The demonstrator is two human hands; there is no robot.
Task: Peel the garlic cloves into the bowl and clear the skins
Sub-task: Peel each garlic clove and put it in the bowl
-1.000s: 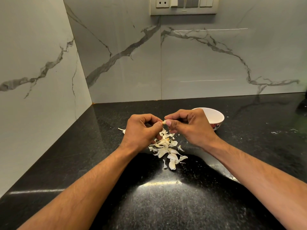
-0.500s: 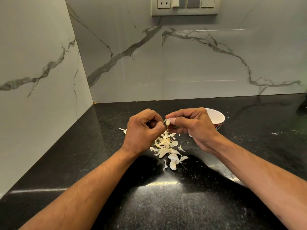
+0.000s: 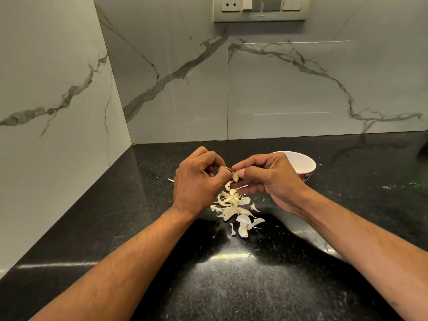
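Black countertop (image 3: pixel 231 286), marble wall (image 3: pixel 278 89), switch panel (image 3: pixel 260 8)

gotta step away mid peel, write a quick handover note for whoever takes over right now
Right hand pinches a garlic clove above the counter.
Left hand is curled beside it, fingertips at the clove's top, seemingly pulling skin.
Pile of skins lies on the counter under the hands; one stray skin sits left of the left hand.
Bowl stands behind the right hand; its contents are hidden.
Left: finish this clove, drop it in the bowl, clear the skins.
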